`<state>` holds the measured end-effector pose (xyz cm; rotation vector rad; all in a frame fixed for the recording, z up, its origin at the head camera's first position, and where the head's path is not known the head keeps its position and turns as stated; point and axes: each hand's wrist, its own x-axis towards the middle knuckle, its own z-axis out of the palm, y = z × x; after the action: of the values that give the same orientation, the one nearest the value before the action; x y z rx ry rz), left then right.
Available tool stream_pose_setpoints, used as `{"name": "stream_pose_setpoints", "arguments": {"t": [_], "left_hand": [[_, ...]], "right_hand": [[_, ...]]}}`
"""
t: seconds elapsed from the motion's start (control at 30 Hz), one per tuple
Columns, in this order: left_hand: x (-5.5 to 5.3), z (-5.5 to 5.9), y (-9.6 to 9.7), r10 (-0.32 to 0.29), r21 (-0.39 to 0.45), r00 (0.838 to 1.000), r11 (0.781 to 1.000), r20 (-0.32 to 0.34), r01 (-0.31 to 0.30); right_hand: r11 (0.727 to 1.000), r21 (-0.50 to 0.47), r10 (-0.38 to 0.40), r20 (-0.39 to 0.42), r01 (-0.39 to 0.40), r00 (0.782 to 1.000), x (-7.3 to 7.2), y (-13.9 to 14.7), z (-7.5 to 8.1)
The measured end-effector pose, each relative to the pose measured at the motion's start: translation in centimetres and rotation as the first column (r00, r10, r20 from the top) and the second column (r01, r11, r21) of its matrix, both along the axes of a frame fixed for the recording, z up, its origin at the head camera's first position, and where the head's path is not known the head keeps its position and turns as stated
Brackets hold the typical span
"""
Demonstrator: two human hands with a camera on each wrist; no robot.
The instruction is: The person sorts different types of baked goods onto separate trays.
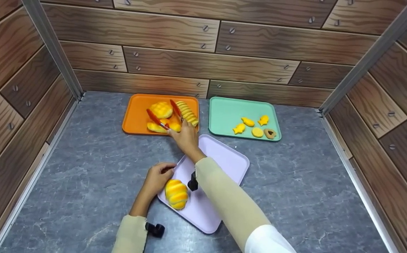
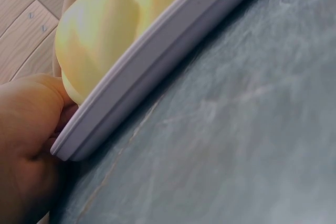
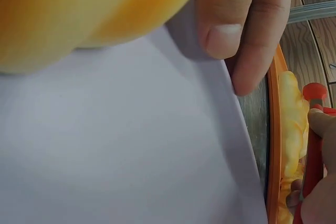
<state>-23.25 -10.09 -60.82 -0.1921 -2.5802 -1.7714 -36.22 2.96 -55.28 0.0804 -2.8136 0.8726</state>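
Observation:
In the head view my right hand (image 1: 186,138) grips red-tipped tongs (image 1: 157,119) whose arms are spread over the orange tray (image 1: 130,119). A round golden bun (image 1: 161,109) lies between the tong tips, and a long ridged bread (image 1: 188,115) is to their right. Another bread (image 1: 155,127) sits at the tray's front, partly hidden by the tongs. My left hand (image 1: 157,178) pinches the left rim of a lavender tray (image 1: 224,154), the thumb inside and a finger (image 3: 262,35) outside. Beside that hand, a striped yellow-orange bread (image 1: 176,194) rests on the lavender tray.
A mint-green tray (image 1: 224,112) at the back right holds fish-shaped pieces (image 1: 247,122), a round yellow biscuit (image 1: 257,132) and a brown biscuit (image 1: 269,133) with a heart-shaped cut-out. Wood-patterned walls (image 1: 168,56) enclose the grey tabletop (image 1: 312,182). My right forearm crosses above the lavender tray.

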Motion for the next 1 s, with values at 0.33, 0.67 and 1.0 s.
{"name": "stream_pose_setpoints", "arguments": {"t": [0.33,0.67,1.0], "left_hand": [[0.0,-0.1,0.2,0.008,0.011,1.000,1.000,0.023,-0.009],[0.0,-0.2,0.1,0.020,0.005,1.000,1.000,0.022,-0.020],[0.1,-0.2,0.2,0.029,-0.008,0.999,1.000,0.018,-0.028]], "right_hand": [[1.000,-0.027,-0.004,-0.015,0.004,1.000,0.7,1.5,0.8],[0.991,-0.135,0.018,-0.039,-0.023,0.999,3.9,6.5,1.9],[0.974,-0.214,0.064,-0.036,-0.070,0.997,9.4,12.3,1.9]]}}
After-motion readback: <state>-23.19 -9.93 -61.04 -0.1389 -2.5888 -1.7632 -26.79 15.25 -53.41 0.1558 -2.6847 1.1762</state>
